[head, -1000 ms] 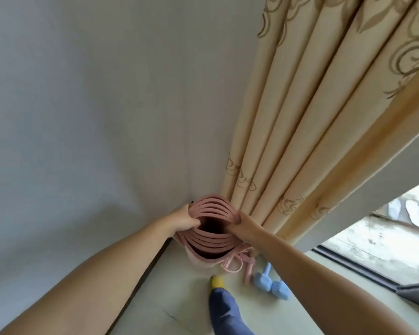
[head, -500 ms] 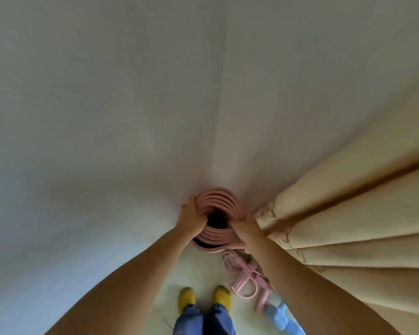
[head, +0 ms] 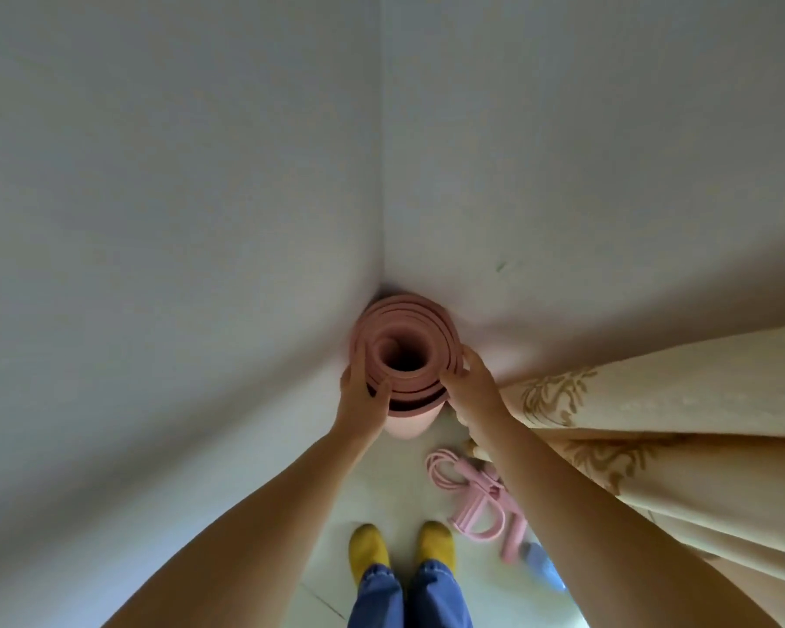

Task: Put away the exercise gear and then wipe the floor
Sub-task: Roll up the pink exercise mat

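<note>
Now upright in wall corner: rolled mat point(head: 404, 355), both hands' fingers point(head: 454, 380) clasping its top. Behind fingers, pink resistance bands point(head: 477, 500), blue dumbbell point(head: 542, 565) on floor point(head: 427, 446). Wiping probably still left.

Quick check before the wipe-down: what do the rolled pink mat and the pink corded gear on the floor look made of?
Rolled mat: looks like matte foam; thick soft layers show in the spiral at its top end, no shine. Both hands, left hand and right hand, grip it upright in the wall corner. Corded gear: seemingly smooth rubbery tubing with plastic-looking handles; slight sheen, exact material unclear.
</note>
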{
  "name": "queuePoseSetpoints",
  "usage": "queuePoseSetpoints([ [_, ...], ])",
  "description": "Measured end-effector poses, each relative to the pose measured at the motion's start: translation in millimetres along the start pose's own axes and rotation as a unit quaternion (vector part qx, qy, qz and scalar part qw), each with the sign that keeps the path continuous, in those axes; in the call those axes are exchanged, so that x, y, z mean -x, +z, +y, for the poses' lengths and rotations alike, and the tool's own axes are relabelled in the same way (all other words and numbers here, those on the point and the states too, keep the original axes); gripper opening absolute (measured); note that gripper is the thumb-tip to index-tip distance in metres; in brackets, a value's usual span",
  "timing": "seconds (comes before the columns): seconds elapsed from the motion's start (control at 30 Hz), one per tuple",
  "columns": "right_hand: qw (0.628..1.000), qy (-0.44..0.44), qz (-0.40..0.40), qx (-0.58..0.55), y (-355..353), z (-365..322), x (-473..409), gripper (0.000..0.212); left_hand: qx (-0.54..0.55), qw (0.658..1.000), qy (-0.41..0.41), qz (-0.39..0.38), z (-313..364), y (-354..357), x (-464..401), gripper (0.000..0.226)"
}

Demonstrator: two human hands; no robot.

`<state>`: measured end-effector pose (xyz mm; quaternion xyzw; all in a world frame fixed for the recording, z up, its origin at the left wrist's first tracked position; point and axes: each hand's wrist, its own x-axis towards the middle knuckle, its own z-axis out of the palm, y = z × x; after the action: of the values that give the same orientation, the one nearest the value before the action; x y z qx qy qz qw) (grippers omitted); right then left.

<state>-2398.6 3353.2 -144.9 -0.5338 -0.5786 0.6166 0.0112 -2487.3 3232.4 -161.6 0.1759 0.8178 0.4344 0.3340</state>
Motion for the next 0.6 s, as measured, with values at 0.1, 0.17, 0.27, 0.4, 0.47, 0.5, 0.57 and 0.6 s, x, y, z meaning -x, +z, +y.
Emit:
queuePoseSetpoints([
  [0.1, 0.999, 0.029, -0.013, -0.021, -8.5, 7.7, 4.3, 0.021, 0.010, 1.000, 0.002, -0.022, 8.0, -2.4, 7.1, 0.056],
  [0.17, 0.998, 0.054, -0.022, -0.023, -14.7, 1.2, 14.8, 0.022, 0.014, 0.999, 0.001, -0.050, 14.9, -7.6, 11.0, 0.053],
  [0.27, 0.996, 0.070, -0.052, -0.032, -25.6, -12.4, 32.2, 0.019, 0.031, 0.993, -0.058, -0.097, 35.1, -17.4, 19.2, 0.047],
  [0.4, 0.993, 0.087, -0.079, -0.004, -41.5, -40.2, 63.7, 0.026, -0.022, 0.985, -0.119, -0.126, 71.6, -34.9, 35.2, 0.046],
  [0.47, 0.993, 0.085, -0.074, 0.024, -46.0, -52.5, 77.8, 0.036, -0.055, 0.983, -0.118, -0.131, 90.5, -46.5, 42.9, 0.050],
  [0.5, 0.993, 0.078, -0.072, 0.048, -44.2, -61.3, 85.0, 0.037, -0.072, 0.983, -0.112, -0.130, 97.5, -55.7, 45.3, 0.052],
  [0.57, 0.989, 0.033, -0.078, 0.125, -35.5, -80.7, 96.7, 0.037, -0.108, 0.983, -0.087, -0.122, 106.3, -76.3, 45.5, 0.057],
  [0.6, 0.979, -0.004, -0.083, 0.185, -36.7, -90.6, 102.5, 0.034, -0.125, 0.983, -0.065, -0.116, 113.8, -81.5, 47.2, 0.057],
])
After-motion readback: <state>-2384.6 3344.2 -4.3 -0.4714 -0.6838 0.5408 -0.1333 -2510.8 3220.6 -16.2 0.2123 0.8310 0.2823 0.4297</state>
